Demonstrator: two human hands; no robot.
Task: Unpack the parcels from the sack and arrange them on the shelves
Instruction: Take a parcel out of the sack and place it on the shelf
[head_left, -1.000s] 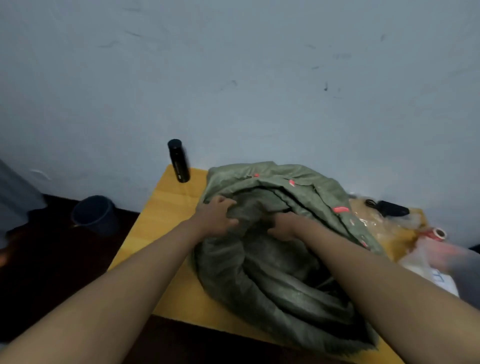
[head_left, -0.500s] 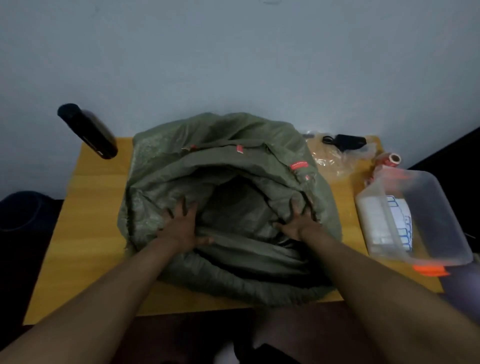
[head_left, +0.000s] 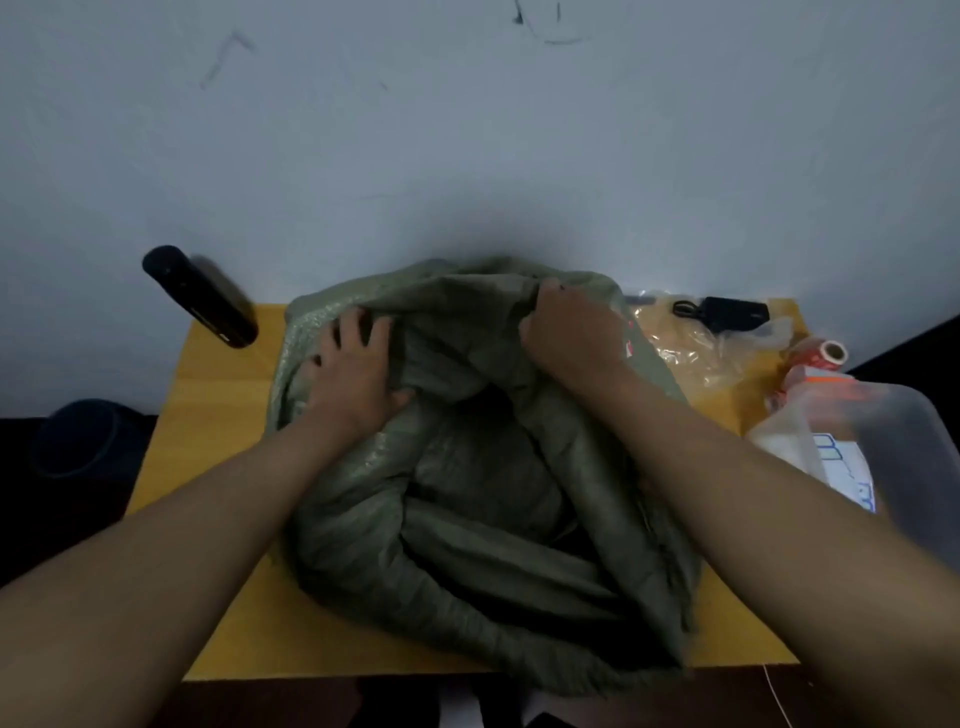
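A large olive-green woven sack (head_left: 483, 551) lies crumpled on the yellow wooden table (head_left: 218, 395), its mouth facing me. My left hand (head_left: 356, 371) lies on the sack's far left rim with the fingers spread and the thumb tucked into a fold. My right hand (head_left: 571, 332) grips a bunched fold of the far rim. The inside of the sack is dark and no parcel shows in it.
A black bottle (head_left: 200, 296) stands at the table's back left by the wall. At the right are a clear plastic bag (head_left: 691, 348), a black pouch (head_left: 732, 313), a tape roll (head_left: 826, 356) and a clear plastic bin (head_left: 893, 447). A dark bucket (head_left: 83, 436) sits on the floor, left.
Both hands have moved from the near part of the sack's mouth to its far rim. My right hand went from flat fingers to a grip on the fabric. The view has shifted.
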